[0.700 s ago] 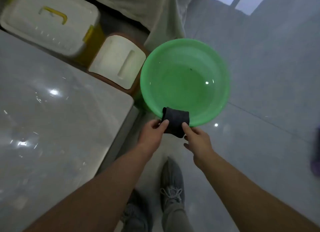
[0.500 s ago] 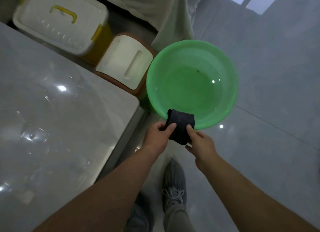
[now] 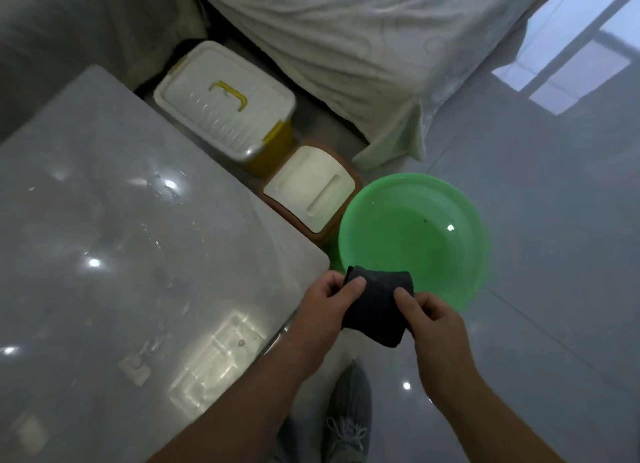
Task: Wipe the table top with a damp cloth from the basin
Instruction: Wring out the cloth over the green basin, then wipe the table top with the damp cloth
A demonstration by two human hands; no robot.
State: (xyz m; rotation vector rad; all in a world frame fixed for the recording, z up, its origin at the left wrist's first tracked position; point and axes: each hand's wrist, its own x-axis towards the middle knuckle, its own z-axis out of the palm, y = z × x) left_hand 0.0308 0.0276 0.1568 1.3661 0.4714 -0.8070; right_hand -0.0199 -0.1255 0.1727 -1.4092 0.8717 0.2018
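Observation:
A dark folded cloth (image 3: 375, 306) hangs between both hands, just over the near rim of the green basin (image 3: 464, 282). My left hand (image 3: 323, 306) pinches its left edge with thumb on top. My right hand (image 3: 434, 324) grips its right edge. The basin stands on the floor with water in it. The glossy grey table top (image 3: 121, 254) fills the left side, its rounded corner just left of my left hand.
A white storage box with a yellow handle (image 3: 225, 109) and a smaller brown box with a white lid (image 3: 311, 189) stand on the floor between table and basin. A white draped sheet (image 3: 363, 47) lies behind. My shoes (image 3: 348, 417) are below.
The view has tilted up and shifted, so more of the table and the sheet show. Both hands still hold the cloth at the basin's near rim, now slightly nearer the table corner.

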